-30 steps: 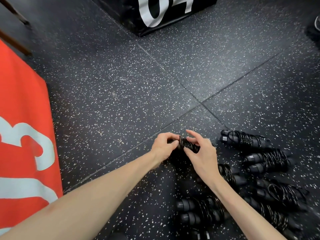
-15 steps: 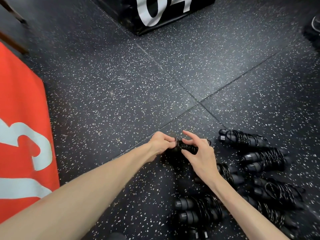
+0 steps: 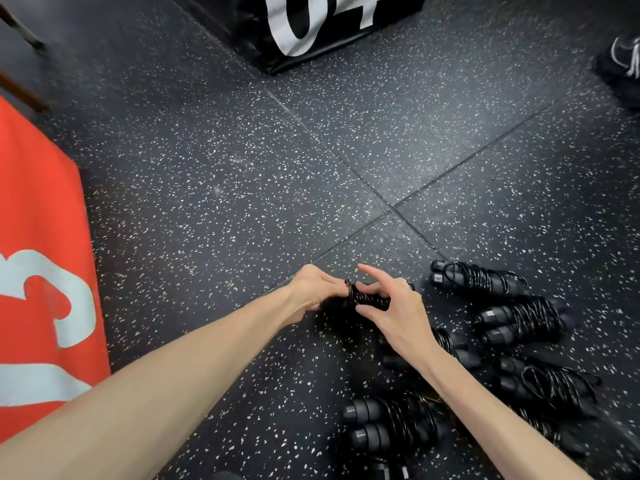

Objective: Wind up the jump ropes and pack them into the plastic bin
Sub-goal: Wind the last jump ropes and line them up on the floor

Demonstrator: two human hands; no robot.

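Finishing the wrap on one jump rope point(image 3: 367, 298), held just above the speckled floor point(image 3: 242, 202) at centre-near. Left hand point(image 3: 313, 289) is curled round the left end of the bundle, fingers clamped on it; right hand point(image 3: 391, 306) pinches the coils between thumb and middle fingers, with the index finger lifted straight and clear. The handles of this rope are mostly hidden by the hands, so I can't tell where the tail sits. To do this step well, I'd keep the left grip firm as the anchor, lay the last turns tight and side by side, not crossing, then tuck the free end under a coil so it won't spring loose when set down. Rope looks thin and springy, so slack probably unravels fast. The wound ropes point(image 3: 491, 282) lie in a loose cluster on the floor right and near-right, several bundles close together. The plastic bin isn't in view, so packing looks some way off. Red pad point(image 3: 38, 271) sits left, black box point(image 3: 311, 26) far, shoe point(image 3: 623, 60) far right.
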